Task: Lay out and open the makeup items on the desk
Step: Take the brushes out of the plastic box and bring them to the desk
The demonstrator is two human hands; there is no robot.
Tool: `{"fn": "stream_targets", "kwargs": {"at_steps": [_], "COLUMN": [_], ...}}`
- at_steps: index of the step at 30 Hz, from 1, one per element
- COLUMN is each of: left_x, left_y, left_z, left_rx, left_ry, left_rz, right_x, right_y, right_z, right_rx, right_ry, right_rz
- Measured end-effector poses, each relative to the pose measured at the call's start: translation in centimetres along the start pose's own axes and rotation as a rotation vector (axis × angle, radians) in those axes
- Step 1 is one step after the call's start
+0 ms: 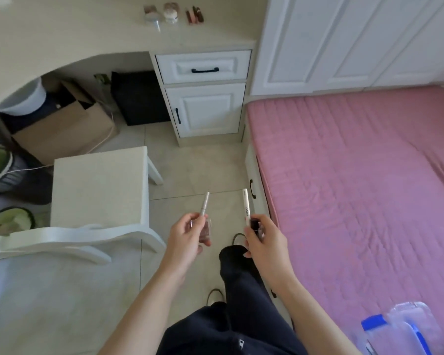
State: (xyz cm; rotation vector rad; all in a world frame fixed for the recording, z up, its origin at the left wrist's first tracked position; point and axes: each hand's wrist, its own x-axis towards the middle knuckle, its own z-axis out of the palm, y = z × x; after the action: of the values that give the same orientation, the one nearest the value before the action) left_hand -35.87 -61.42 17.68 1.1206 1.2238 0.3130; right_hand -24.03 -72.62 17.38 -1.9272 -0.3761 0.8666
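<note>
Nearest, at the lower right, a clear plastic box [405, 326] with blue clips lies on the quilted pink bed [356, 188]. Dark trouser legs stand on the pale tiled floor [190, 172].

The left hand [187, 234] is raised palm-inward, fingers curled round a small clear bottle [201, 228] with a pinkish tint and a slim silver pen [204, 207] that sticks up past the knuckles. The right hand [263, 239] is held level with it, well apart, fingers pinching a thin white tube [246, 207] with dark lettering (upright, tipped slightly left) plus a small dark-capped item [254, 224] I cannot identify.

To the left stands a white chair [98, 185] with a flat cream seat and curved back rail.

Beyond, the cream desk [75, 29] has a curved front edge, a white panelled drawer [203, 66] and a door with dark handles. At its far edge sit more makeup pieces: a round jar [170, 14], a clear-handled piece [153, 17] and brownish-pink sticks [194, 15], close together in a row
</note>
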Motion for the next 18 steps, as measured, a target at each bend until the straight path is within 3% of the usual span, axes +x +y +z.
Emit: {"fn": "stream_targets", "kwargs": {"at_steps": [10,18], "left_x": [10.4,17.3], "left_y": [8.7,14.9], "left_z": [3.8,7.0], "left_rx": [-0.088,-0.137], "left_ry": [0.101,0.164], "left_rz": [0.028,0.03], "right_x": [14.2,24.7], "right_y": [-5.9,-10.7], "right_z": [-0.3,-1.3], "right_rx": [-0.246,-0.301], "right_ry": [-0.111,-0.164], "right_rz": [-0.178,-0.221]}}
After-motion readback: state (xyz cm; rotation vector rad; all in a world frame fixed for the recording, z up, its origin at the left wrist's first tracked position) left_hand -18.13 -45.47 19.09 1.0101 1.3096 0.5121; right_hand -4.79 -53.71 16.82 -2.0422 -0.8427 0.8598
